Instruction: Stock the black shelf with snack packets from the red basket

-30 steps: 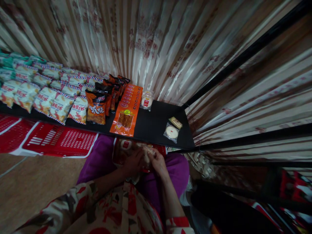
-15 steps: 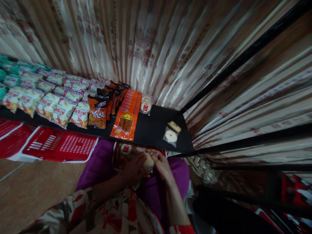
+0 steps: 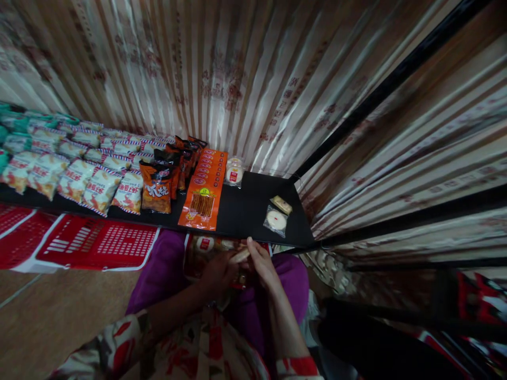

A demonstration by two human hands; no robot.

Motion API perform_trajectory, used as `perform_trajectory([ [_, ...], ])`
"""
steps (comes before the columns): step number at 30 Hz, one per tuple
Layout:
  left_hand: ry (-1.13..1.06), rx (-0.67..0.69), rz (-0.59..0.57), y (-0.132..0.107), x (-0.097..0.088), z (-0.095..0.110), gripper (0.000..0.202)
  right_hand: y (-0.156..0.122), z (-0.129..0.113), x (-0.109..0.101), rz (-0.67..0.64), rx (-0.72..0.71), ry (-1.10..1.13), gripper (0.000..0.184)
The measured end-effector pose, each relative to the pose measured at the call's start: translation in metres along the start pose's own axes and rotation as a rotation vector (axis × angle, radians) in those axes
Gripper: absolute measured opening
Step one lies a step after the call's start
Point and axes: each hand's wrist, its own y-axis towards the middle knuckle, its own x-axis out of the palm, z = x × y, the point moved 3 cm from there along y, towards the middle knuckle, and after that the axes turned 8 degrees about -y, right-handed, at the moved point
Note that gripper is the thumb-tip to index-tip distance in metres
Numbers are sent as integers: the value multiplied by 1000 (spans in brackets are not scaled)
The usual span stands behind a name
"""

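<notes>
Over my lap, my left hand (image 3: 218, 273) is closed on a pale round cracker (image 3: 240, 256), which shows nearly edge-on. My right hand (image 3: 262, 265) grips the cracker's other side, its fingertips pointing away from me. Whether a clear wrapper is around it is too dim to tell. Beneath both hands, a red basket (image 3: 187, 264) on my lap holds packets, one with a red label (image 3: 205, 243). On the black shelf just beyond lie a wrapped round white cracker (image 3: 276, 220) and a small yellowish packet (image 3: 282, 205).
The black shelf (image 3: 249, 211) carries an orange snack strip (image 3: 203, 190), another wrapped round cracker (image 3: 235, 173), orange bags (image 3: 156, 187) and rows of white snack bags (image 3: 101, 189). Red baskets (image 3: 103, 240) stand below at left. A pleated curtain (image 3: 222, 74) and black poles (image 3: 380, 113) border the shelf.
The round cracker has turned from showing its face to nearly edge-on between my hands. My right fingers have straightened and shifted slightly forward. The view has moved a little.
</notes>
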Motion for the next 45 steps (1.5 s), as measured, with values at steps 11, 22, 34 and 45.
perform_trajectory([
  [11,-298,-214,91,11,-8,-12,44,-1,-4,0,-14,-10,-72,57],
  [22,-456,-330,234,26,-18,-15,37,3,-10,8,-50,-95,-15,49],
  [34,-605,-338,255,44,-26,-15,36,1,-10,9,7,-16,102,42],
  [45,-765,-400,244,51,-21,-12,38,7,-4,18,144,20,427,40],
])
